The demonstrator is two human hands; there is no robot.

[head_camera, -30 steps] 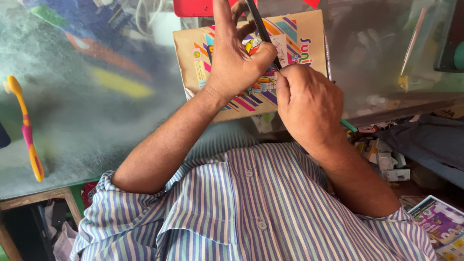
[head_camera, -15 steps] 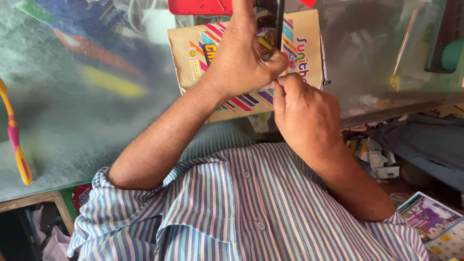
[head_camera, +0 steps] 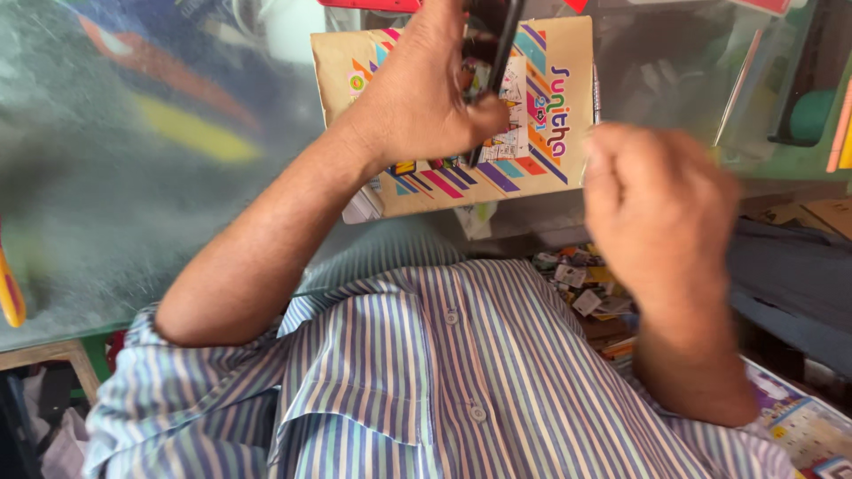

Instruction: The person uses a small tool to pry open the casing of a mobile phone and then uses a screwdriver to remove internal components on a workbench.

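Right hand (head_camera: pixel 661 208) has pulled away from the left since the earlier frame, where both hands met at the dark object; it now sits apart at the right of the frame, motion-blurred, fingers curled loosely inward, and nothing shows in its grasp, though the blur keeps me from being certain. Left hand (head_camera: pixel 426 93) is at the upper centre of the frame, clenched around a slim dark tool (head_camera: pixel 504 44) whose shaft runs up past the top edge; its kind cannot be told, since the upper end is cut off. Directly behind the left hand lies a tan booklet (head_camera: pixel 541 133) with bright diagonal stripes, resting on the glass-topped surface (head_camera: pixel 133 177); whether the tool tip touches the cover cannot be told. A red item (head_camera: pixel 368 3) peeks in at the top edge just above the booklet. Small paper scraps (head_camera: pixel 581 284) are heaped below the booklet, between the two forearms, and a striped shirt (head_camera: pixel 426 381) fills the lower frame. Judgement: the step in hand looks like handling or adjusting the tool over the booklet, one-handed at present. The next move would likely call for a firm left grip and the right hand coming back to steady either tool or booklet.
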